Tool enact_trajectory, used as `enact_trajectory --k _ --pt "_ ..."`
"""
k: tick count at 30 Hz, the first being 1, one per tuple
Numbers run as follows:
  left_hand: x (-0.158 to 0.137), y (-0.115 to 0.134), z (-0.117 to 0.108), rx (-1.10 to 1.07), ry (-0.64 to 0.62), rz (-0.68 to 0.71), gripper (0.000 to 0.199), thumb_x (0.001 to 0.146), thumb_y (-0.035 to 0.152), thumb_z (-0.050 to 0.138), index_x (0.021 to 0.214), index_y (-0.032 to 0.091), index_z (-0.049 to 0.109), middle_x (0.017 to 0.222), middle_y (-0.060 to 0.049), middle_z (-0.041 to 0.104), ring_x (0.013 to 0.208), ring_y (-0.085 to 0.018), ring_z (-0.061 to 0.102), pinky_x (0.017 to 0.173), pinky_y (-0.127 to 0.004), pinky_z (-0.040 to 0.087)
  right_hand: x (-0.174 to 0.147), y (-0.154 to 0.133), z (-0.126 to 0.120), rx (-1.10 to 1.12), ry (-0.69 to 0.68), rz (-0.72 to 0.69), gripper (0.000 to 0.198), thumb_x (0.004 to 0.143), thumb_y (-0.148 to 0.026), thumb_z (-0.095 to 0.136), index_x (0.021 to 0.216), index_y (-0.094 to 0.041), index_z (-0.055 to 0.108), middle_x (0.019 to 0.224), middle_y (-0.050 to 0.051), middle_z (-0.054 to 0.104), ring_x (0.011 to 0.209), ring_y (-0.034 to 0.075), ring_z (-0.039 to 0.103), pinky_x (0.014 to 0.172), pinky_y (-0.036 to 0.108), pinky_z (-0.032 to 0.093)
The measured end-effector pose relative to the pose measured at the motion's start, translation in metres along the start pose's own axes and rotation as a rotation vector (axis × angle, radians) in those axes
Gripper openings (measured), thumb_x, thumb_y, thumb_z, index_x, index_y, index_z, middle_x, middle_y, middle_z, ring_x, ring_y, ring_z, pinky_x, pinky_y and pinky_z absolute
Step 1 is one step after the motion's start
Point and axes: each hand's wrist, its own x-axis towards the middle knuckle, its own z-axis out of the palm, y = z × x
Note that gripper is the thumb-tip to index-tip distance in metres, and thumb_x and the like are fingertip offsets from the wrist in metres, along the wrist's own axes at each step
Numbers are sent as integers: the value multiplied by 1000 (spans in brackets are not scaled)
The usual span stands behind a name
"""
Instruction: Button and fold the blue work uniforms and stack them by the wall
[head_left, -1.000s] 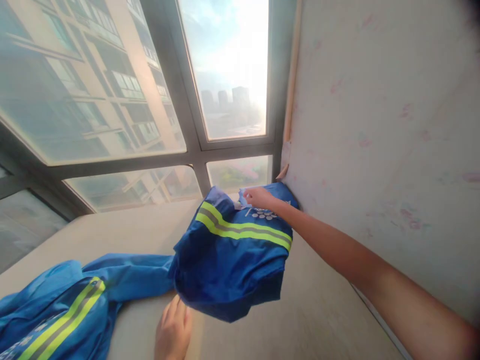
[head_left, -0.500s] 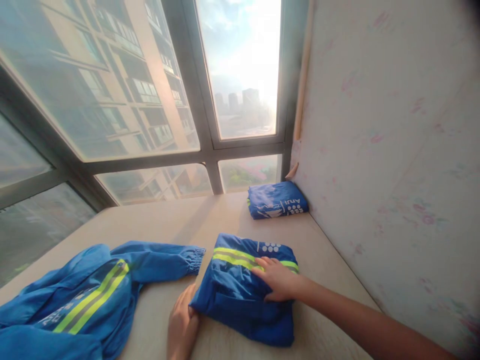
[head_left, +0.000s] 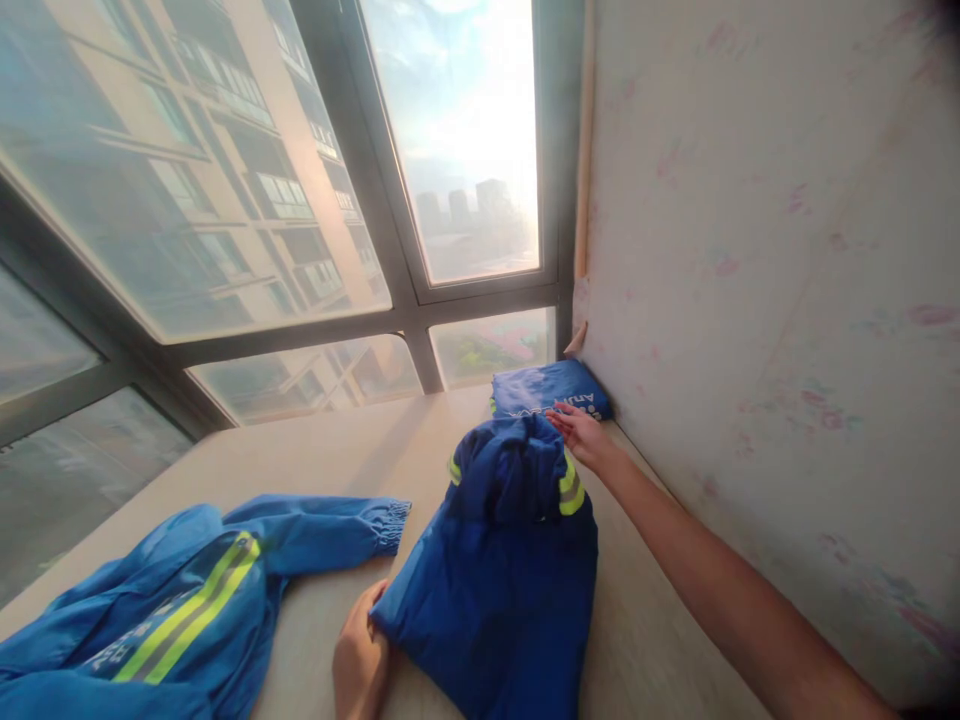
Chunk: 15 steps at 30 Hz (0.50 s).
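Two hi-vis stripes on bunched blue jacket point(head_left: 510, 560).

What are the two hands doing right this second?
Left hand: gripping the near edge of the blue jacket.
Right hand: fingers open, touching the jacket's far end; grip cannot be told.

Little can be read here. The small folded blue jacket bundle point(head_left: 546, 390) lying in the far corner against the wall carries white printed lettering along its near edge, seen upside down; only the letters "ANU" next to a cluster of white dots can be made out, and the rest of the line is too blurred to read. The spread-out blue jacket with yellow-green reflective stripes point(head_left: 150, 620) at the lower left bears a row of small white characters beside its stripe, too small and slanted to decipher.
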Motion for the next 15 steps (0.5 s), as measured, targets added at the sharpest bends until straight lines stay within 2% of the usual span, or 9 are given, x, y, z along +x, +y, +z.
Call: enact_trajectory --k 3,5,8,9,12,15 --pt "3 -10 3 -41 0 -22 43 68 31 45 101 19 70 108 -8 74 104 -28 68 95 -39 53 6 11 -39 -14 262 -3 24 73 -37 61 92 -23 58 85 5 69 80 22 66 75 39 55" --pt "3 -15 4 -67 21 -78 44 67 31 44 100 20 70 108 -7 74 103 -28 68 95 -38 53 -15 33 -52 -49 396 -7 28 71 -37 60 94 -21 58 90 7 68 84 23 65 78 40 54" --pt "1 -17 2 -77 93 -170 43 73 33 42 103 20 70 110 -6 73 107 -27 67 99 -38 51 -66 70 -50 -131 489 -51 31 69 -37 60 95 -19 61 99 9 68 93 24 63 85 38 52" --pt "0 -15 0 -80 110 -182 43 76 35 41 104 20 70 113 -6 72 110 -27 65 100 -39 50 -84 80 -44 -194 452 -85 29 72 -37 59 94 -19 63 99 9 68 93 24 63 85 38 51" --pt "-6 -7 -3 -105 107 -171 43 84 43 40 107 21 69 115 -6 72 113 -27 63 97 -38 51 -127 95 -18 -526 145 -176 30 84 -38 49 101 -19 66 99 9 69 91 23 65 85 35 50" --pt "-8 4 -1 -103 26 -79 44 86 50 44 106 20 69 111 -8 72 108 -27 66 95 -38 53 -148 91 8 -888 -94 -125 33 86 -40 53 108 -19 67 102 11 69 94 26 65 85 36 48"
